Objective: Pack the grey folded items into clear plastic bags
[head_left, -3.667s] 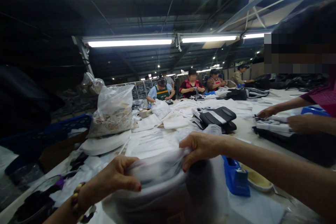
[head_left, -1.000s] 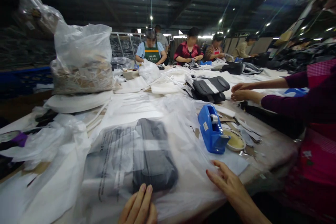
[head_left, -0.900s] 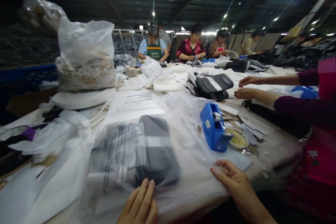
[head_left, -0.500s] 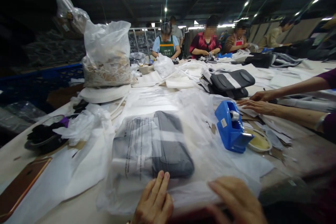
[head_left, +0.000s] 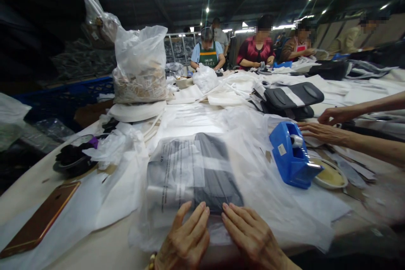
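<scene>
A printed translucent plastic bag (head_left: 172, 168) lies flat on the tabletop (head_left: 120, 240), directly in front of the person, with a dark padded case (head_left: 218, 173) inside it. The case is fully under the film, a pale band around it showing through. Loose film spreads from it towards four o'clock, neither folded in nor gathered, and no tape can be made out on it. Whether the bag's mouth is closed cannot be told.

Both hands are at the bag's near side, six o'clock: the left hand (head_left: 185, 238) and the right hand (head_left: 251, 234) have their fingers extended, fingertips resting on the film near the case's lower edge, just beside each other, gripping nothing that shows.

Taking the bag as centre, a blue tape dispenser (head_left: 292, 158) stands at three o'clock, a smartphone (head_left: 41, 219) lies between eight and nine, and banded black cases (head_left: 295, 96) are stacked between one and two. A co-worker's hand (head_left: 329, 133) reaches in beyond the dispenser.
</scene>
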`<state>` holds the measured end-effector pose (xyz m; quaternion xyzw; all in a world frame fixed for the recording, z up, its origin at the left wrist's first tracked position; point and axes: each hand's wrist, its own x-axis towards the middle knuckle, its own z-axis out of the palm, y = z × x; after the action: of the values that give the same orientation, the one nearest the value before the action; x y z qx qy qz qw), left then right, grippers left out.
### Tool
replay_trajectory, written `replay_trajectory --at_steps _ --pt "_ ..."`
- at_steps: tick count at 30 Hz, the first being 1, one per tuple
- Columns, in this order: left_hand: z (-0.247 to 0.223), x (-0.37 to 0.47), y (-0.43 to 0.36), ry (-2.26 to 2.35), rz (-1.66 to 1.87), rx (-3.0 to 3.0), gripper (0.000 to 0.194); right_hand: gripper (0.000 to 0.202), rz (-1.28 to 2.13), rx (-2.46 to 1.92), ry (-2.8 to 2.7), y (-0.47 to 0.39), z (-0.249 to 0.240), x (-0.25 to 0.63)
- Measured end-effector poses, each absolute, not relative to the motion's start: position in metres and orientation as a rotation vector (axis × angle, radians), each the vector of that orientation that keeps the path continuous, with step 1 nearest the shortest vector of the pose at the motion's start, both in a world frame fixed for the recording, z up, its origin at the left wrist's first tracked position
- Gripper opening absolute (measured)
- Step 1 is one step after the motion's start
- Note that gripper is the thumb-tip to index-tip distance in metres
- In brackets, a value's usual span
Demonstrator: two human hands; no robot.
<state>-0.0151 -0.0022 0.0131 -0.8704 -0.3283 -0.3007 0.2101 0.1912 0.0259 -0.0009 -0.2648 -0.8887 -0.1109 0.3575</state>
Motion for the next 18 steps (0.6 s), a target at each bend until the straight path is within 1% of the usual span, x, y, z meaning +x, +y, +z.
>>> replay_trajectory --at_steps 2,7,11,13,16,18 --pt "0.009 -0.016 -0.003 -0.89 -0.851 -2.413 0.029 0.039 -0.229 -0.682 -2.32 0.027 0.0 0.193" --pt "-0.004 -0.016 0.002 -0.828 -1.044 -2.332 0.031 0.039 -0.13 -0.674 -2.376 0.031 0.004 0.199" --pt "0.001 -0.019 0.005 -0.908 -0.967 -2.413 0.031 0.036 -0.016 -0.693 -2.301 0.036 0.007 0.2" --pt "0.002 -0.02 0.004 -0.925 -0.917 -2.432 0.031 0.035 -0.037 -0.694 -2.264 0.037 0.003 0.197" --pt "-0.001 -0.019 0.001 -0.9 -0.955 -2.389 0.033 0.038 -0.15 -0.7 -2.171 0.034 -0.004 0.186" --pt "0.0 -0.018 -0.001 -0.922 -0.892 -2.394 0.032 0.039 -0.172 -0.714 -2.191 0.03 -0.006 0.177"
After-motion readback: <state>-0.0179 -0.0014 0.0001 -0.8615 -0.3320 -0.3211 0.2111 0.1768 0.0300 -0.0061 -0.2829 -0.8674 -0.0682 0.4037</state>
